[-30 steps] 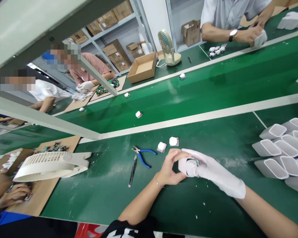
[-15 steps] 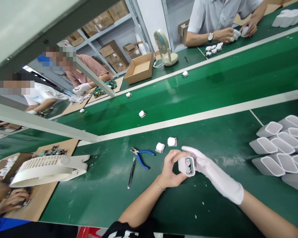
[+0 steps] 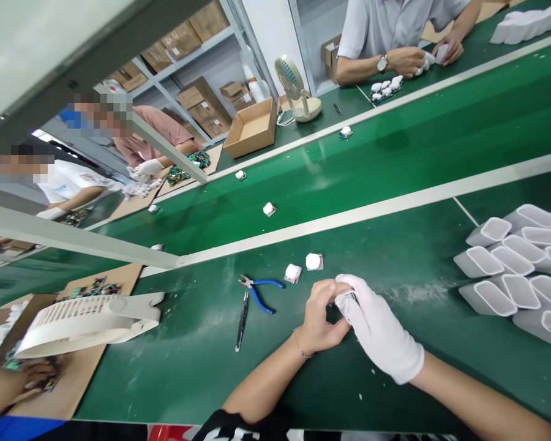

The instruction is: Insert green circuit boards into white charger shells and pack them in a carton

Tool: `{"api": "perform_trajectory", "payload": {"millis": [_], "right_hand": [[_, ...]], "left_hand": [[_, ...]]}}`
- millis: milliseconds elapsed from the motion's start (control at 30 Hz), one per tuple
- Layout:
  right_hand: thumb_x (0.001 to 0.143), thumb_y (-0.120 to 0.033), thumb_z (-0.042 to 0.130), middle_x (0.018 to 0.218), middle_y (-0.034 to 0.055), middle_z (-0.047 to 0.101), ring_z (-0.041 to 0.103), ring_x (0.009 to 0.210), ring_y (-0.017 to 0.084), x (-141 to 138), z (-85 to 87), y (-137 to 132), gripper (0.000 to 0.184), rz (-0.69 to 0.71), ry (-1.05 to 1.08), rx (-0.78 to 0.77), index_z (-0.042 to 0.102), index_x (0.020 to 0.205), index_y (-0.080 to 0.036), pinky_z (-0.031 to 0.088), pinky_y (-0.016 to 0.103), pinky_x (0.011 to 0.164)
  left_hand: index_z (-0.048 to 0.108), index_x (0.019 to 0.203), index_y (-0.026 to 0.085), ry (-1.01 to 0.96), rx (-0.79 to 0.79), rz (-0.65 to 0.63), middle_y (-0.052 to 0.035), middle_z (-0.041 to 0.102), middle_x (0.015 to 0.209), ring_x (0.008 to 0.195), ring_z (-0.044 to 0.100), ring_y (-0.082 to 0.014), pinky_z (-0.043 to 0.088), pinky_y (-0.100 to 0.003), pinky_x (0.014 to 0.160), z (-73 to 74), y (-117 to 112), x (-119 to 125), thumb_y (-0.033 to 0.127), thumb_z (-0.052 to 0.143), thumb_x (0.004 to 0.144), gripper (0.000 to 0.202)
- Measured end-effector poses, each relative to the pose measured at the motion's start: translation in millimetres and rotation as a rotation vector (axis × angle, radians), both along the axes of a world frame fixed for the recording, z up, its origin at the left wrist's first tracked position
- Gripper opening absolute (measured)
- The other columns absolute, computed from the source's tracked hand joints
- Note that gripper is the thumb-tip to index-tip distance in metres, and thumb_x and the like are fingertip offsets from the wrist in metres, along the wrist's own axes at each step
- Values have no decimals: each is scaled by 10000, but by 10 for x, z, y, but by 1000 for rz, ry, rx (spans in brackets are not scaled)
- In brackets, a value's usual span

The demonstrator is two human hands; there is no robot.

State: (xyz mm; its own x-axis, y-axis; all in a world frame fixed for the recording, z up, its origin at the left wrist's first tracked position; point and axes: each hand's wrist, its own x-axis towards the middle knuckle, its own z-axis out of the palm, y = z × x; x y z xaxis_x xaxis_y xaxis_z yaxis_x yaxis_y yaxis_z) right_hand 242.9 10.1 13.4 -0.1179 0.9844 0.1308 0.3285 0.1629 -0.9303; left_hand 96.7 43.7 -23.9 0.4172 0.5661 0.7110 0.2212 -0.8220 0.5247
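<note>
Head view: a green bench [image 3: 165,380] runs along a green belt [image 3: 395,159]. On the bench, a cream fan [image 3: 96,321] lies at left and a cluster of white tubes [image 3: 521,291] at right. Between them the gloved right hand [image 3: 379,331] meets the bare left hand [image 3: 319,318]. Left fingers curl around a case [image 3: 351,294], mostly hidden; right fingers bunch at it, their grip unclear. Pliers [image 3: 259,293] lie open near the left hand, tweezers [image 3: 242,321] just beside them, then two white blocks [image 3: 313,261] near the fingertips.
</note>
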Motion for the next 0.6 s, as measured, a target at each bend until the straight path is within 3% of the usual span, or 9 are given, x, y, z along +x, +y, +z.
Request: {"api": "perform_trajectory", "payload": {"millis": [167,233,333,433,600], "right_hand": [[969,-426,277,1161,134,658,662,1015,245,188,74,77,459,167,-55,14,476,1293,-169,549,418,853],[984,-419,247,1223,135,621,631,1078,236,252,107,96,463,134,-54,89,458,1322,-184,533,410,891],[976,-411,343,1283,134,562,567,1155,226,303,159,122,448,120,-77,274,405,1367,-202,503,400,940],[929,-383,485,1320,113,523,493,1216,244,309,210,152,363,229,-177,429,509,1258,-233,473,411,966],[880,-278,558,1196,63,591,459,1224,263,287,273,186,139,289,-302,416,632,996,-257,458,433,958]], "left_hand": [[116,1474,242,-64,-87,-121,-110,637,1075,918,617,-196,460,-388,836,31,44,-39,336,634,855,813],[106,1474,227,-109,-149,-158,-120,627,1107,965,613,-201,462,-383,862,30,55,-59,352,643,851,831],[87,1470,248,-149,-258,-194,-108,631,1108,987,601,-207,470,-390,872,1,46,-88,393,646,843,853],[54,1471,278,-173,-396,-209,-99,641,1090,999,589,-216,472,-413,883,-16,16,-107,450,628,842,869],[-29,1467,325,-221,-574,-303,-99,633,1105,1027,587,-238,477,-435,879,34,-7,-111,475,624,835,921]]}}
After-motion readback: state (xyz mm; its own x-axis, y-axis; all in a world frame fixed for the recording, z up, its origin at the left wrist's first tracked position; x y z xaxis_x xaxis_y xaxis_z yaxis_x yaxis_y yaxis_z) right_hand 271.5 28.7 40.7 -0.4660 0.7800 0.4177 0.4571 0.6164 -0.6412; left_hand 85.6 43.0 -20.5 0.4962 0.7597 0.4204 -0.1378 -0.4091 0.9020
